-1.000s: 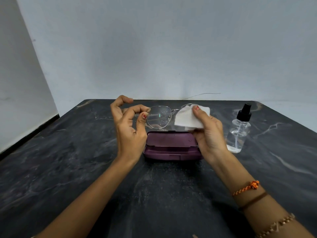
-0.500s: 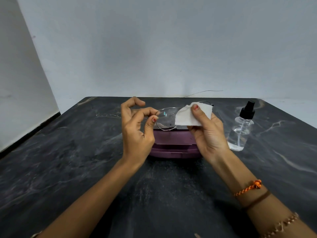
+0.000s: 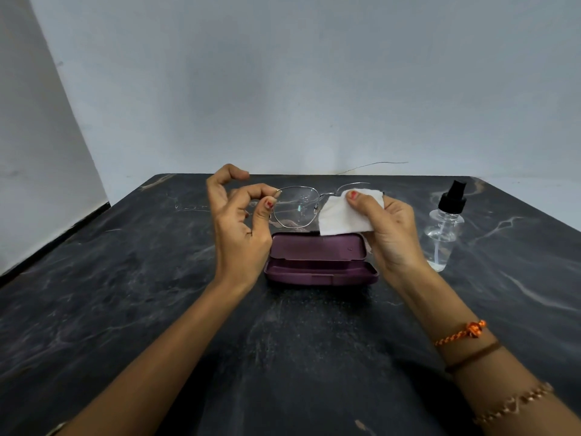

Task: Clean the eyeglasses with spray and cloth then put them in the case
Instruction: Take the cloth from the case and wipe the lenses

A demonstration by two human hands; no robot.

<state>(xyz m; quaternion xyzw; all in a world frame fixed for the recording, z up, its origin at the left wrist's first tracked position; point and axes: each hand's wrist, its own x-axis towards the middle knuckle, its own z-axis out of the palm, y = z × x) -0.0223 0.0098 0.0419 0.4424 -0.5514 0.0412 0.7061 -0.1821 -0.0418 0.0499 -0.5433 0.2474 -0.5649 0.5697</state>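
**Glasses held above the open case, one lens under the cloth**

A pale grey wall (image 3: 298, 89) filled the upper half, meeting a second wall at 9 o'clock. Below it lay the dark marbled table (image 3: 125, 294), its near edge cut off by the frame.

The purple case (image 3: 317, 262) sat open at the centre, its left end hidden behind the left hand (image 3: 239, 234).

At 3 o'clock from the case stood the clear spray bottle (image 3: 445, 228) with a black nozzle, partly behind the right hand (image 3: 393, 234).

The left hand pinched the eyeglasses (image 3: 295, 207) at the left rim between thumb and fingertip, the other fingers curled loosely. The glasses hung just above the case, at its 12 o'clock.

The right hand gripped the white cloth (image 3: 342, 215), folded over the right lens, which was fully hidden. One thin temple arm trailed toward 1 o'clock, hard to make out against the wall.
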